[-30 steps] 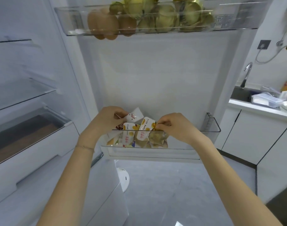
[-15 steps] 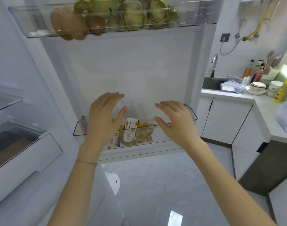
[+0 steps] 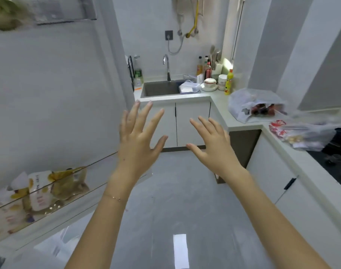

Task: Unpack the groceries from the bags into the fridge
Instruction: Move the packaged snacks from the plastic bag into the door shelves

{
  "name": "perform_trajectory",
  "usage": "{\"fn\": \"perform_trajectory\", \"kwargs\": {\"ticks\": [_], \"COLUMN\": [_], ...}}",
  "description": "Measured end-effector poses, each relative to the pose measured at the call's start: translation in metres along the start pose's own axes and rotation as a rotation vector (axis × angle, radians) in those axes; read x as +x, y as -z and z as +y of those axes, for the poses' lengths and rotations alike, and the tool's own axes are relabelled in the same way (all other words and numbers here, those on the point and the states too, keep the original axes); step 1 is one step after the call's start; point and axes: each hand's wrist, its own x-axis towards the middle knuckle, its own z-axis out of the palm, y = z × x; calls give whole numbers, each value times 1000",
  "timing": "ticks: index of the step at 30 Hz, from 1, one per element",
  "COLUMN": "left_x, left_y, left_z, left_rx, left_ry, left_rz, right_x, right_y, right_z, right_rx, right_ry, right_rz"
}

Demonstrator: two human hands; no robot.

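Note:
My left hand [image 3: 139,144] and my right hand [image 3: 212,146] hover in mid-air over the floor, fingers spread, holding nothing. Several snack packets [image 3: 39,193] sit in the clear lower door bin [image 3: 99,166] of the open fridge door at the lower left, well left of both hands. A white plastic grocery bag [image 3: 253,105] with dark red items inside lies on the counter at the right. A second clear bag [image 3: 299,134] with red print lies further right on the same counter.
The upper door bin [image 3: 8,16] at the top left holds greenish fruit. A sink [image 3: 161,89] with a tap, bottles, bowls and a yellow bottle [image 3: 228,82] fill the far counter. A dark stove [image 3: 338,158] is at the right edge. White cabinets stand below the counter.
Both hands let go of the packets in the lower door bin and lifted away, fingers spreading. My view swung right, from the fridge door toward the counter with the bags.

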Motion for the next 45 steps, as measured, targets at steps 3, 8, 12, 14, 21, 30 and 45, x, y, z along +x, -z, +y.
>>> {"fn": "perform_trajectory", "kwargs": {"ticks": [3,8,12,14,21,30,45], "left_x": [30,68,94,105,139,204,318], "left_y": [-46,-127,-184,-209,-292,-402,-579], "left_z": [34,95,141,163,226,254,285], "left_rx": [19,-22,-101,-129,-208,-330,-550], "left_ry": [-99,-110,-107,-97,-164,-260,-424], "left_rz": [-51,-181,-269,-296,-397,-437,-540], "right_x": [2,1,-4,-6,-9,27,108], "right_y": [16,39,53,58,76,66,39], "right_z": [51,136,203,234,323,418,552], "right_rx": [-54,-104,-100,-121,-135,-150,-142], "right_ry": [-46,-145,-225,-250,-386,-546,-802], "right_rz": [-20,-1,-31,-55,-77,-59,1]}}
